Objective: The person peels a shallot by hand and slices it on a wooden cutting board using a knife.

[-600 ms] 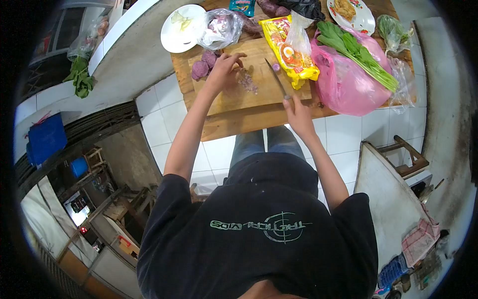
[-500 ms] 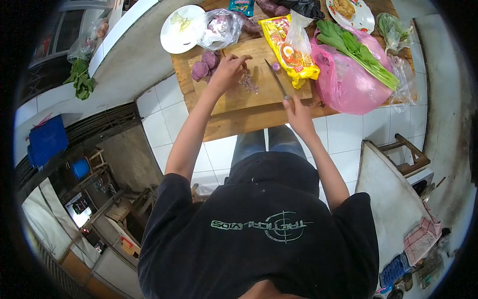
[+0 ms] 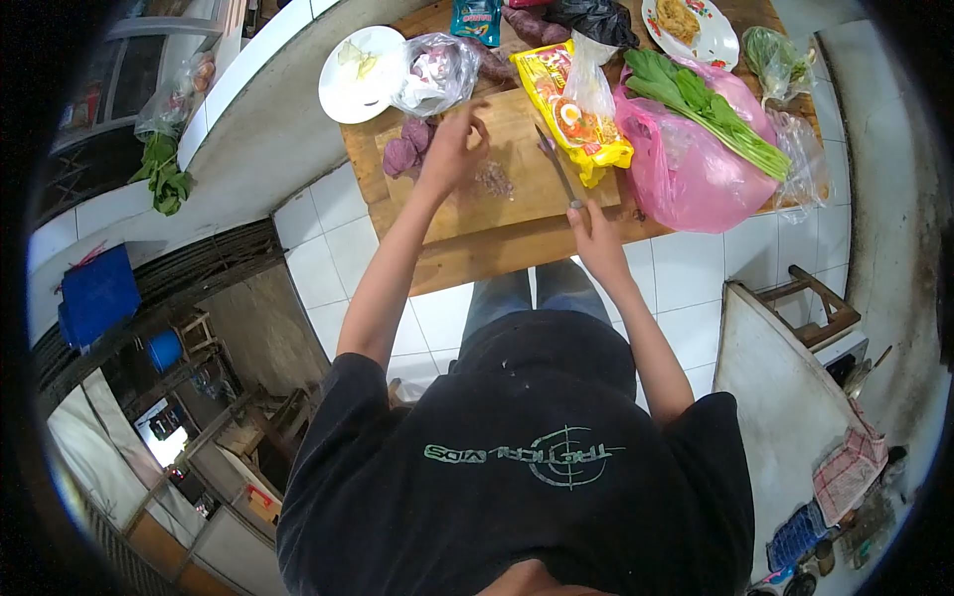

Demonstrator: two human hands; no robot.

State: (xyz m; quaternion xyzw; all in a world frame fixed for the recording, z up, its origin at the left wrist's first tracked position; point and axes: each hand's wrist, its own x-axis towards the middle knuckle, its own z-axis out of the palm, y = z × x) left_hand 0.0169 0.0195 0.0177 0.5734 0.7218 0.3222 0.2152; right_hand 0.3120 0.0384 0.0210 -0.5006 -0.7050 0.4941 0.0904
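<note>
My right hand (image 3: pixel 596 238) grips the handle of a knife (image 3: pixel 561 171), whose blade points away over the right part of the wooden cutting board (image 3: pixel 532 204). A small purple piece (image 3: pixel 545 145) lies by the blade, partly covered by it. Above the board's left half, my left hand (image 3: pixel 455 157) has its fingers bent and apart, with nothing visible in them. Finely chopped purple-white bits (image 3: pixel 494 181), like shallot, lie on the board just right of that hand. Beside its wrist sit purple-fleshed chunks (image 3: pixel 405 151), like cut sweet potato.
Beyond the board are a white plate (image 3: pixel 338 91) with pale scraps and a clear bag (image 3: pixel 435 74). To the right lie a yellow noodle pack (image 3: pixel 566 104), a pink plastic bag (image 3: pixel 686 184) with leafy greens (image 3: pixel 706 109) on top, and a floral plate (image 3: pixel 720 45).
My left hand has lifted slightly and moved a little farther away from me over the board. The knife stays in my right hand, its blade now beside the small purple piece.
</note>
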